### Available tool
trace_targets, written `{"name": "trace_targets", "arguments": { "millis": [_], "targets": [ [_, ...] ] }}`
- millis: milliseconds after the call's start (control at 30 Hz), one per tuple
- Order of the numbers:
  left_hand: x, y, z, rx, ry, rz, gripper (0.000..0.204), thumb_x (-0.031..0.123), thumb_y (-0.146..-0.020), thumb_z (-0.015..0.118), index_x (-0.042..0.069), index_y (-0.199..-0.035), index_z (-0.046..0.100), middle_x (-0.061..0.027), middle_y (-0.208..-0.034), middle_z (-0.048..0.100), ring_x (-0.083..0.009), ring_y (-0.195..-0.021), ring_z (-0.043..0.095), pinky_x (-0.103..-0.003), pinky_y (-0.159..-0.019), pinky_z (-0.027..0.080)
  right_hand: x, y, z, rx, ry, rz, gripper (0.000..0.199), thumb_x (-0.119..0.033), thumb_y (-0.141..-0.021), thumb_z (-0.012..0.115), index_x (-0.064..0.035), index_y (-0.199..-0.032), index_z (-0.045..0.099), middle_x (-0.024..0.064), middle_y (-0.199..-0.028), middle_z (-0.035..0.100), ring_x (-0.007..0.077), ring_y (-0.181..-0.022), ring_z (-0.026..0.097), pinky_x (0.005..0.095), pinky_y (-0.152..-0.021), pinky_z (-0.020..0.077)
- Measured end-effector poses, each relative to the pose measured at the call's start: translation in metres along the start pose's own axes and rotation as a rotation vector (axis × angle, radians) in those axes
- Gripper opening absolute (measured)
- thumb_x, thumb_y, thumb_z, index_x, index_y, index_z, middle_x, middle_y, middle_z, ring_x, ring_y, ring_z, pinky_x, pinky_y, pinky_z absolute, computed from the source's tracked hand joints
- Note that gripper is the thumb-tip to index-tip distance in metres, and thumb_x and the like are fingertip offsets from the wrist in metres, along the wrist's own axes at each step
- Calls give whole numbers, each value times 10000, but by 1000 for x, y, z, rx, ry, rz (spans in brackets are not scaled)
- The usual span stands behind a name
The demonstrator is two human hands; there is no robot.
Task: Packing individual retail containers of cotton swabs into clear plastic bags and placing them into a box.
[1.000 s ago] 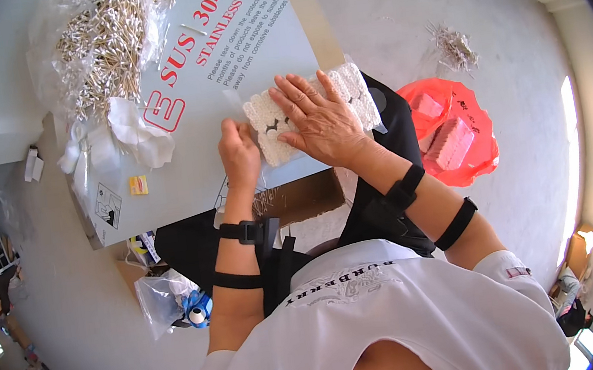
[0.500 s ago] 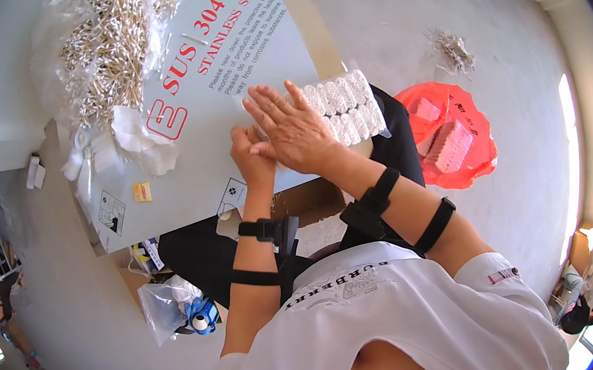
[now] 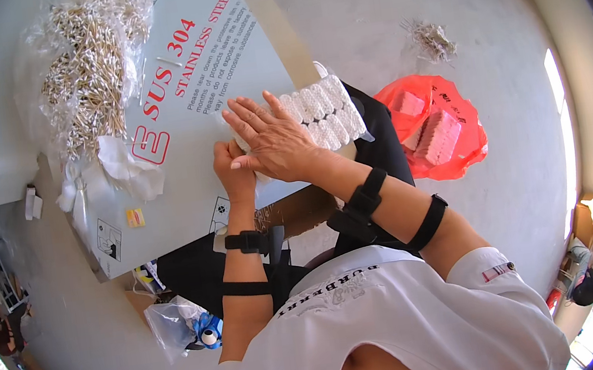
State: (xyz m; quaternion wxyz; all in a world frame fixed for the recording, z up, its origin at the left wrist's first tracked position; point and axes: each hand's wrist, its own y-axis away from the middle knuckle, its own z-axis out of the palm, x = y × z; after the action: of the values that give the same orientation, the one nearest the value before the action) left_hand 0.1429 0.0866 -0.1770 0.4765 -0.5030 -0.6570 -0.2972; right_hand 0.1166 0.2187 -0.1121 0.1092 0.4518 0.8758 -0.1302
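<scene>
A block of white cotton-tipped swab bundles [image 3: 328, 110], in two rows with clear plastic around it, lies at the right edge of the film-covered tabletop [image 3: 186, 173]. Flat across its left part rests my right hand [image 3: 272, 139], open with the fingers spread. Just left of and below that palm, my left hand [image 3: 237, 174] is closed at the block's left end. The right hand hides what its fingers hold. A big heap of loose cotton swabs [image 3: 84, 82] in clear plastic lies at the table's far left.
Crumpled white plastic [image 3: 131, 169] and a small yellow packet [image 3: 135, 217] lie on the table's left. To the right on the floor are a red plastic bag [image 3: 471, 147] with pink packs [image 3: 439, 138] and a scattered pile of sticks [image 3: 433, 41]. A cardboard box [image 3: 300, 213] stands below the table edge.
The whole view has shifted, so table and floor things appear further left. Both hands stay at the block's left end, the right still flat on it and the left still closed.
</scene>
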Motion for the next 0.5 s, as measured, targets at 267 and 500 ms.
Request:
{"name": "trace_targets", "arguments": {
  "millis": [267,500],
  "targets": [
    [9,-3,0,-2,-76,11,263,119,-955,544,6,-748,428,-109,-632,463,-200,-589,421,-363,-570,396,49,17,-26,71,97,135,846,-680,-897,371,-117,-1514,240,143,-1560,233,285,-1466,157,493,-1184,77],
    [-1,1,-2,41,-127,46,258,132,-964,543,3,-768,436,-150,-632,497,-254,-572,449,-389,-572,413,48,13,-22,106,129,141,834,-721,-883,338,-173,-1508,276,136,-1562,232,292,-1460,171,521,-1176,61]
  ]
}}
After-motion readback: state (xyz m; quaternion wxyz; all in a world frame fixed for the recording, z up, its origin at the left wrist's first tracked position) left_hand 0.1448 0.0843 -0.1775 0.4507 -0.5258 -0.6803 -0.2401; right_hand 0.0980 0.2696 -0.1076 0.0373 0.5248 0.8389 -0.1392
